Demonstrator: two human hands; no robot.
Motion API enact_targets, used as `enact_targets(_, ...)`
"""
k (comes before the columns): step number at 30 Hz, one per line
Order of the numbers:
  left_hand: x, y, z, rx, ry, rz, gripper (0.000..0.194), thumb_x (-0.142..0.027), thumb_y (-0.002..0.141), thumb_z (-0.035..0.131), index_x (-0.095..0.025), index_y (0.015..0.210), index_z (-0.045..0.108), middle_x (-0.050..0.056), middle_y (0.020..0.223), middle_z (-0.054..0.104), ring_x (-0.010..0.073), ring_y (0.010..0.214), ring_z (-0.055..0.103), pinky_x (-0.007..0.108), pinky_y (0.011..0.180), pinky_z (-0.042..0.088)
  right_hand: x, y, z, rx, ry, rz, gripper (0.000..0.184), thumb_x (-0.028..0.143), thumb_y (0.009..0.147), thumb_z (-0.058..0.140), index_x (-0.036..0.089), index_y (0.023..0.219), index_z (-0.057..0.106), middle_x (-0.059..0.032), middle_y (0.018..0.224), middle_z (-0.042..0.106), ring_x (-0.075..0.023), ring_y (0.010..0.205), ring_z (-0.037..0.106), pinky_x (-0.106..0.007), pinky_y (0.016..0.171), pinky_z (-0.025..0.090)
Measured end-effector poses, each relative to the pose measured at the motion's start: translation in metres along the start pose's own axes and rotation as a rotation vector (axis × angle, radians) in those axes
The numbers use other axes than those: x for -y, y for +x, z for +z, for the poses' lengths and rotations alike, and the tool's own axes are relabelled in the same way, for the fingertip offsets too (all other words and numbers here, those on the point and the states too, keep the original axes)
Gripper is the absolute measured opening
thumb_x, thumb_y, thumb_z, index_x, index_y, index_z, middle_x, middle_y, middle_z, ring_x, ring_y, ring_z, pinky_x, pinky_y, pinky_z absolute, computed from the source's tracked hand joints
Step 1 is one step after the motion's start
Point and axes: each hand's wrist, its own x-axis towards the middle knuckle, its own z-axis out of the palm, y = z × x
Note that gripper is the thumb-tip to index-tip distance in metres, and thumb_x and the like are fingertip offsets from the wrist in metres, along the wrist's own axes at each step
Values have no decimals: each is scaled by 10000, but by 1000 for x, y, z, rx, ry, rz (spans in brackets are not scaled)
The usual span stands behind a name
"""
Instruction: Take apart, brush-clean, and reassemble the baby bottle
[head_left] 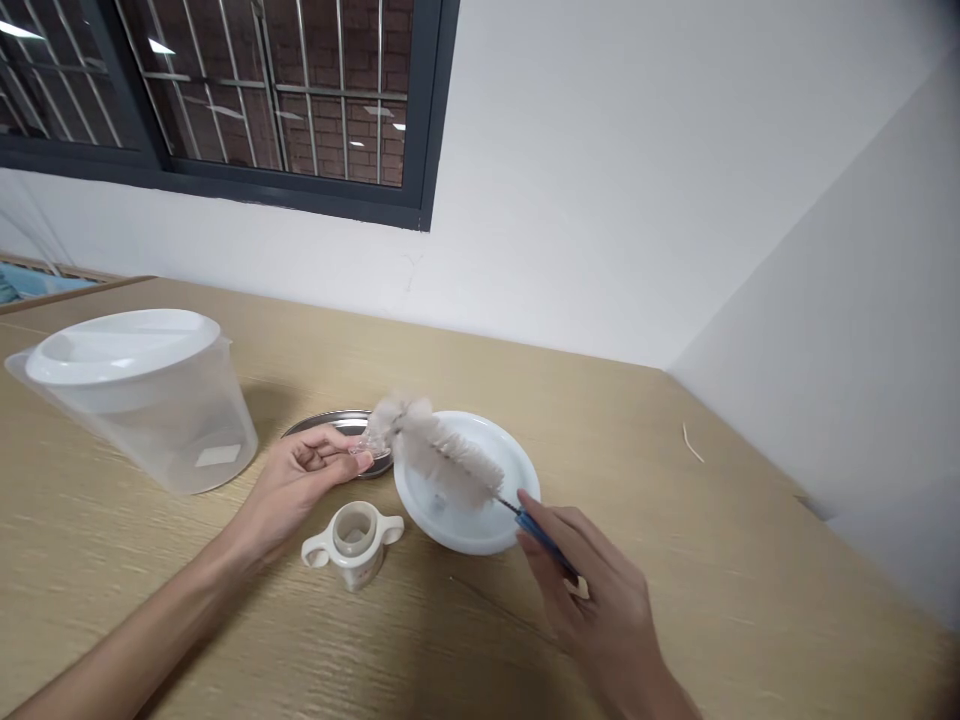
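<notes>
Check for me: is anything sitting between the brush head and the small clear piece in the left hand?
Nothing visible does. The brush, held by its blue handle in the right hand, has its bristle tip right at the small clear piece pinched in the left hand. The white bowl lies below the brush, not between them.

I find no readable text, brand or number from here, and the small pale patch on the clear lidded jug [142,400] may be a label, too blurred to read.
</notes>
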Motion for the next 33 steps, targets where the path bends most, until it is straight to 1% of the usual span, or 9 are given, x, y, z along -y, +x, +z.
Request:
enact_targets(3, 0, 0, 0, 12, -54, -4, 204, -315, 745, 860, -185, 759, 704, -5, 829, 767, 88, 792, 695, 136, 734, 516, -5, -3, 4, 33, 13, -11, 503, 7, 919, 572, 203, 1382, 577, -75, 991, 644, -110, 755, 612, -208, 555, 475)
enact_targets(7, -2, 0, 0, 20, -143, -30, 199, -289, 743, 865, -191, 835, 719, 16, 923, 784, 113, 899, 716, 166, 837, 532, -12, -4, 4, 2, -57, 31, 470, 26, 924, 587, 205, 1358, 592, -68, 989, 640, -100, 712, 578, -216, 543, 454)
enact_targets(11, -2, -1, 0, 35, -150, -24, 233, -272, 744, 866, -191, 905, 717, 29, 967, 781, 104, 881, 704, 164, 811, 522, -11, -2, 0, -20, -87, 50, 429, 61, 932, 601, 193, 1340, 599, -44, 922, 631, -79, 617, 504, -214, 513, 428)
enact_targets(15, -1, -1, -1, 36, -152, -24, 290, -288, 744, 867, -179, 960, 707, 53, 979, 774, 122, 907, 702, 192, 831, 525, -8, 0, -2, -27, -76, 44, 420, 58, 937, 590, 183, 1338, 596, -44, 899, 626, -82, 628, 510, -207, 506, 416)
enact_targets(23, -1, 1, -1, 19, -141, -12, 368, -282, 727, 880, -193, 1018, 672, 44, 1021, 776, 116, 961, 715, 181, 866, 539, -6, -4, 2, -7, -13, 68, 419, 63, 952, 555, 186, 1352, 577, -43, 915, 623, -80, 629, 508, -209, 512, 420)
enact_targets(26, -1, 1, 0, 0, -101, 33, 374, -263, 699, 895, -198, 976, 652, 33, 968, 772, 120, 891, 727, 188, 794, 560, -7, -5, 1, 3, -19, 89, 405, 82, 961, 547, 187, 1351, 576, -49, 935, 634, -85, 650, 532, -210, 519, 427)
enact_targets(29, 0, 2, 0, 9, -48, 106, 373, -245, 689, 892, -196, 955, 635, 34, 924, 755, 155, 859, 738, 219, 724, 577, -8, -5, -2, -3, -19, 108, 381, 97, 967, 544, 187, 1335, 584, -53, 947, 642, -88, 659, 547, -207, 509, 426)
enact_targets(31, 5, 5, -1, 27, -12, 158, 366, -223, 696, 880, -203, 965, 632, 23, 903, 738, 163, 851, 739, 237, 723, 588, -8, -4, -3, -6, -28, 105, 372, 99, 967, 544, 185, 1325, 590, -50, 935, 643, -87, 647, 543, -206, 503, 424)
enact_targets(33, 11, 9, -2, 37, 48, 241, 353, -195, 700, 870, -212, 970, 644, 10, 928, 719, 149, 863, 730, 247, 772, 598, -8, -3, -3, -5, -34, 95, 375, 95, 965, 547, 184, 1327, 589, -47, 921, 641, -85, 635, 535, -208, 508, 426)
